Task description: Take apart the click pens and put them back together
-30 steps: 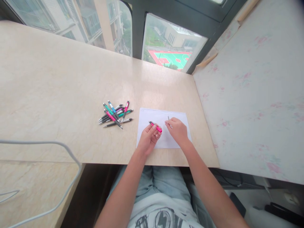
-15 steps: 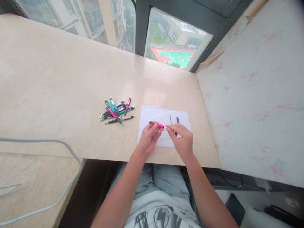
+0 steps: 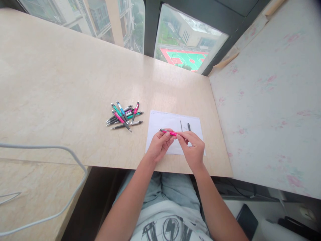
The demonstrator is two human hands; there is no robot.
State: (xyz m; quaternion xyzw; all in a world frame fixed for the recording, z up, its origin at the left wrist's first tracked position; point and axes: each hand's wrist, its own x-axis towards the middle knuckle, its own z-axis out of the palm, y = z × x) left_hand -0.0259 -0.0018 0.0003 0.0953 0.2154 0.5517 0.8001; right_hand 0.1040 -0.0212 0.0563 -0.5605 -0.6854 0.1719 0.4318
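Note:
Over the white paper [image 3: 155, 121], my left hand [image 3: 159, 144] is closed around a pink pen barrel [image 3: 173, 133] with a dark clip end pointing left. My right hand [image 3: 192, 147] is in a pinch, its fingertips touching the barrel's right end. Whatever sits in that pinch is too small and covered to name. Just beyond my right fingers, a thin dark refill [image 3: 181, 126] and a short black grip piece [image 3: 189, 126] lie on the paper, with a faint thin mark or part between them.
To the left of the paper is a pile of click pens [image 3: 124, 115] in pink, green, blue and silver. A grey cable [image 3: 72, 154] loops over the lower left of the desk [image 3: 75, 83]. A papered wall [image 3: 265, 110] borders the right side, and windows stand at the back.
The gap between my right fingertips and the pink barrel's end has closed; they now touch. My left hand keeps its hold on the barrel. The view has shifted slightly.

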